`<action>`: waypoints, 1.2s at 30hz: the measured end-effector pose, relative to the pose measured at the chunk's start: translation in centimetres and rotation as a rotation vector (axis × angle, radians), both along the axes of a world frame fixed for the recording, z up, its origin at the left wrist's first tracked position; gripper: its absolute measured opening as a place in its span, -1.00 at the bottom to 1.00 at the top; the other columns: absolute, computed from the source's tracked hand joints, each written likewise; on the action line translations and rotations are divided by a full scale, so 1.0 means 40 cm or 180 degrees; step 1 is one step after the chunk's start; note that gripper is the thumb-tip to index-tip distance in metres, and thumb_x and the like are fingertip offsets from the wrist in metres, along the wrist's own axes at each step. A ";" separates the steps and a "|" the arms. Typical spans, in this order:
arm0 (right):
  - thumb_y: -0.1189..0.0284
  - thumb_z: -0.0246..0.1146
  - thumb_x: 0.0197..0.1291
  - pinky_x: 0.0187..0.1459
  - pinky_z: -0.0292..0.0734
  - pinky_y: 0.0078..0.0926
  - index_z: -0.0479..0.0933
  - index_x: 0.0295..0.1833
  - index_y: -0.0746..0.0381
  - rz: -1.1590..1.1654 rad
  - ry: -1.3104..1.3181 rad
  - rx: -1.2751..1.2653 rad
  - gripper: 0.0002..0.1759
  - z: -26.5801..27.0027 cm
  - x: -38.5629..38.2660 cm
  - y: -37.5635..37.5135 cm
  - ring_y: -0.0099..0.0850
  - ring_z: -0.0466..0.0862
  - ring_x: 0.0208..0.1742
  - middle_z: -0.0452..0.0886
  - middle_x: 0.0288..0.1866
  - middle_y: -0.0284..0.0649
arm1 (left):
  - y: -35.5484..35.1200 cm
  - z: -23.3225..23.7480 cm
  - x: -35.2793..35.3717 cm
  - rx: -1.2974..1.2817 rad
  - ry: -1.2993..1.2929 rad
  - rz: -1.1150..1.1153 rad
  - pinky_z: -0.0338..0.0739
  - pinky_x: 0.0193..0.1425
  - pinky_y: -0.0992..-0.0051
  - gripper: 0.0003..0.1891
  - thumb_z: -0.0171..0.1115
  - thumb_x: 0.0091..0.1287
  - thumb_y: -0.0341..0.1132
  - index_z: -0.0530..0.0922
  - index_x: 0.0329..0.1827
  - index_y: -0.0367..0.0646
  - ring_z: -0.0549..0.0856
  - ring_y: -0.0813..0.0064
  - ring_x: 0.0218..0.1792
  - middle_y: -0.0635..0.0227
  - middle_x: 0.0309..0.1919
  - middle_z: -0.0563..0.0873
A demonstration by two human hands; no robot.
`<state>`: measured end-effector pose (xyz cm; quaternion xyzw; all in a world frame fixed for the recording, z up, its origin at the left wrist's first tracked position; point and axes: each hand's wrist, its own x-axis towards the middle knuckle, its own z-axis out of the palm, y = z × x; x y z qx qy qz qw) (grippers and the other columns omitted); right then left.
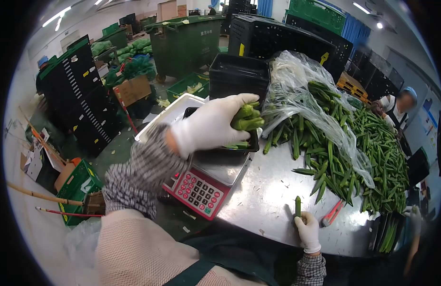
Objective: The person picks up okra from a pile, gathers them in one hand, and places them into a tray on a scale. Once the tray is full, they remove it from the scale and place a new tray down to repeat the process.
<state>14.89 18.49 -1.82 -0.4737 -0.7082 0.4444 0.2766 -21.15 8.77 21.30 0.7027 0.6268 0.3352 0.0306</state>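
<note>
My left hand (213, 125), in a white glove, is closed round a bunch of okra (248, 117) above a black tray (253, 143). That tray rests on the metal plate of a scale (197, 193) with a pink keypad; more green pods show inside it, partly hidden by my hand. My right hand (308, 232), also gloved, pinches a single okra pod (298, 206) upright near the table's front edge. Right of it lies a red-handled cutter (333, 213). A large okra pile (377, 152) covers the right side of the metal table (258, 200), partly under clear plastic (296, 76).
Stacked black trays (239, 76) stand behind the scale. A co-worker (399, 107) is at the far right, beyond the pile. Black trays with okra (388, 233) sit at the right front. Green bin (184, 47), black crates (77, 95) and a green basket (82, 190) are on the floor.
</note>
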 end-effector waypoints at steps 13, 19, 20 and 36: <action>0.51 0.24 0.10 -0.48 0.37 -0.69 0.55 -0.20 0.36 -0.0054 -0.0064 0.0078 -0.84 0.025 -0.013 -0.012 -0.67 0.45 -0.54 0.54 -0.49 -0.38 | 0.045 -0.036 -0.185 -0.0228 -0.0344 0.0656 0.53 0.04 0.47 -0.78 0.15 0.24 -0.39 0.56 -0.09 -0.26 0.66 0.42 -0.13 0.22 -0.21 0.69; 0.49 0.24 0.09 -0.51 0.38 -0.66 0.56 -0.22 0.35 -0.0001 -0.0062 -0.0036 -0.83 0.037 -0.011 0.010 -0.63 0.47 -0.56 0.55 -0.49 -0.35 | -0.022 -0.064 -0.222 -0.0427 -0.0046 0.0320 0.48 0.15 0.45 -0.67 0.22 0.18 -0.38 0.56 0.02 -0.27 0.64 0.34 -0.03 0.15 -0.09 0.66; 0.49 0.23 0.10 -0.52 0.37 -0.65 0.55 -0.22 0.35 0.0007 -0.0124 0.0058 -0.84 0.029 -0.010 0.030 -0.62 0.47 -0.57 0.55 -0.50 -0.35 | -0.025 -0.070 -0.232 -0.0355 0.0002 0.0244 0.49 0.14 0.44 -0.68 0.21 0.18 -0.36 0.57 0.00 -0.27 0.65 0.31 -0.03 0.13 -0.08 0.66; 0.60 0.28 -0.04 -0.22 0.47 -0.49 0.31 0.22 0.37 0.0438 -0.0664 0.2332 -0.38 0.085 -0.084 0.078 -0.40 0.50 -0.32 0.37 0.16 0.01 | 0.034 -0.142 -0.205 -0.1126 0.0922 0.0334 0.49 0.08 0.33 -0.59 0.27 0.09 -0.26 0.58 0.02 -0.22 0.64 0.17 -0.04 0.07 -0.08 0.65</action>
